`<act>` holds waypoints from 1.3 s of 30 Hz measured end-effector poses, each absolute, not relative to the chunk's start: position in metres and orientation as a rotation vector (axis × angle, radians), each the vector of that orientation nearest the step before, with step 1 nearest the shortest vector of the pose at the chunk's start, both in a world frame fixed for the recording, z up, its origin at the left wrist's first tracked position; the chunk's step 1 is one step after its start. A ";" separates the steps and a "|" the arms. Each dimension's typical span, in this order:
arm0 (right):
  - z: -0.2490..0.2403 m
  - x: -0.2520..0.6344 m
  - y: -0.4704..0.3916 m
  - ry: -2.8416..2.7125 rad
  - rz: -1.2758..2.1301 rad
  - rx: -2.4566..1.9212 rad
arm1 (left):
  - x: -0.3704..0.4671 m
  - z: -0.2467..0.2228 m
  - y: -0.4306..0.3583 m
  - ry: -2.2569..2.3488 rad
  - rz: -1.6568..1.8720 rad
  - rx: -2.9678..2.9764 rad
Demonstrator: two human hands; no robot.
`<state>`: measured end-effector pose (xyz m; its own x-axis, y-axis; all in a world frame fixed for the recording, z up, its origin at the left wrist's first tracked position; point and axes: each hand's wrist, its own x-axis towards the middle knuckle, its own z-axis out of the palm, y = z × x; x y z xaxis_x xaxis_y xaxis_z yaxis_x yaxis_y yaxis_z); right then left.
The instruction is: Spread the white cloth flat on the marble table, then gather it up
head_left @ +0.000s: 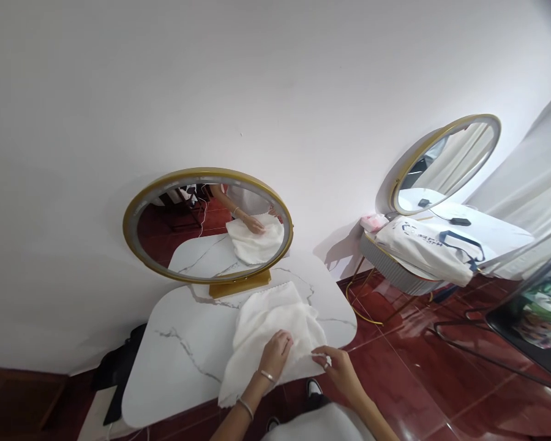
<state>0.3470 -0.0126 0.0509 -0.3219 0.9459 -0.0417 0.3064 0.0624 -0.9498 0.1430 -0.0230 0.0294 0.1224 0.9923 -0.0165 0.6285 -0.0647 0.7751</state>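
Observation:
A white cloth [275, 315] with a scalloped edge lies in loose, rumpled layers on the front right of a white marble-patterned table [174, 361]. Part of it droops over the front edge. My left hand [275, 354], with two bracelets at the wrist, rests on the middle of the cloth. Its fingers are bent and drawn together on the fabric. At the cloth's right edge, my right hand [337, 366], wearing a ring, pinches the border between thumb and fingertips.
A gold-rimmed oval mirror [206, 173] on a gold base stands behind the cloth, reflecting it. To the right, a second table [500, 226] carries another mirror [445, 159], a printed white bag [422, 245] and a pink packet [374, 222]. A black chair [523, 337] stands at far right.

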 end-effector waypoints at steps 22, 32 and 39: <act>0.068 0.355 0.014 -1.692 1.409 -1.095 | 0.140 0.045 -0.015 1.444 1.238 1.280; 0.102 0.311 0.069 -1.774 1.485 -0.874 | 0.140 0.091 -0.003 1.361 1.305 1.235; 0.102 0.297 0.088 -1.731 1.717 -0.772 | 0.133 0.090 -0.003 1.345 1.199 1.194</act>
